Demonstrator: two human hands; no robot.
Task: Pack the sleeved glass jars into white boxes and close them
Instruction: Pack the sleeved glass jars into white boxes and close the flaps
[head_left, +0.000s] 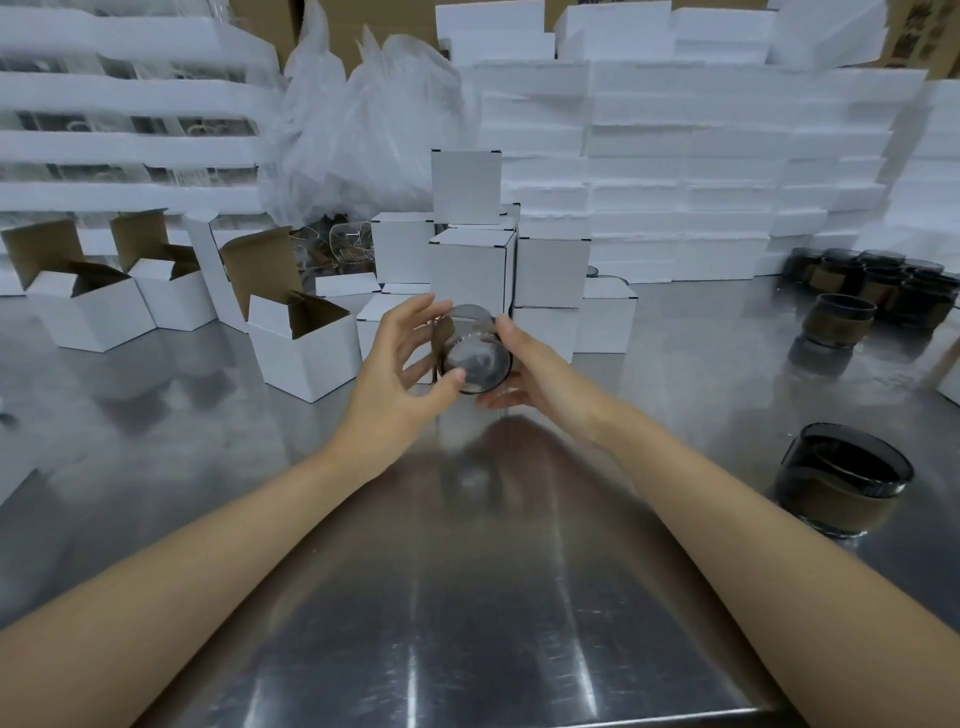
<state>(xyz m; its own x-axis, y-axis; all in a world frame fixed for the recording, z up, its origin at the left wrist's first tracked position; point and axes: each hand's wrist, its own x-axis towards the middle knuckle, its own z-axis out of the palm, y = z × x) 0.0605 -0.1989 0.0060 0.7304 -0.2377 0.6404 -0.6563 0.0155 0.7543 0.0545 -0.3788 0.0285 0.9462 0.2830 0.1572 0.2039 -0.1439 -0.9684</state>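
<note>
A dark glass jar (475, 358) is held tilted above the steel table, its base turned toward me. My right hand (524, 371) grips it from the right and underneath. My left hand (402, 358) touches its left side with thumb and spread fingers. An open white box (304, 345) with brown flaps stands just left of my hands. A sleeved jar (841, 486) with a brown band stands at the near right, another sleeved jar (836, 319) farther back.
Two more open white boxes (88, 306) stand at the left. Closed white boxes (470, 265) are stacked behind my hands. A cluster of sleeved jars (883, 283) fills the far right. White foam trays (675, 171) and plastic bags (363, 130) line the back.
</note>
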